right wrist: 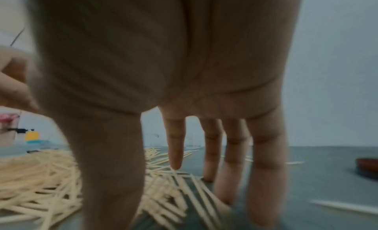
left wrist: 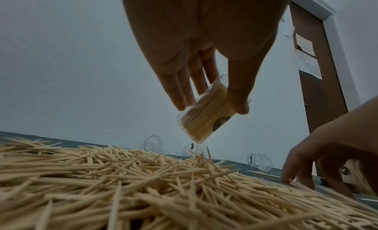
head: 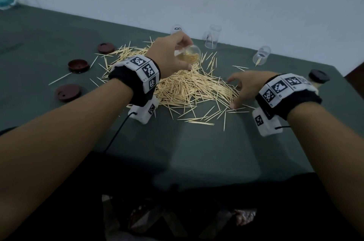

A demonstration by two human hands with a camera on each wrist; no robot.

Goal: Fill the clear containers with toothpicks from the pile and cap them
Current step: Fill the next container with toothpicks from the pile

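Note:
A big pile of toothpicks (head: 189,87) (left wrist: 143,185) (right wrist: 40,177) covers the middle of the dark green table. My left hand (head: 173,53) (left wrist: 204,88) grips a clear container (head: 189,55) (left wrist: 204,115) packed with toothpicks, tilted above the pile. My right hand (head: 242,89) (right wrist: 184,136) hovers at the pile's right edge, fingers spread and pointing down, holding nothing I can see. Three brown caps (head: 78,65) (head: 106,48) (head: 67,92) lie to the left.
Three empty clear containers (head: 212,36) (head: 262,55) (head: 177,28) stand or lie near the wall at the back. A filled container with a dark cap (head: 317,80) stands right of my right wrist. Loose toothpicks (head: 61,78) are scattered around.

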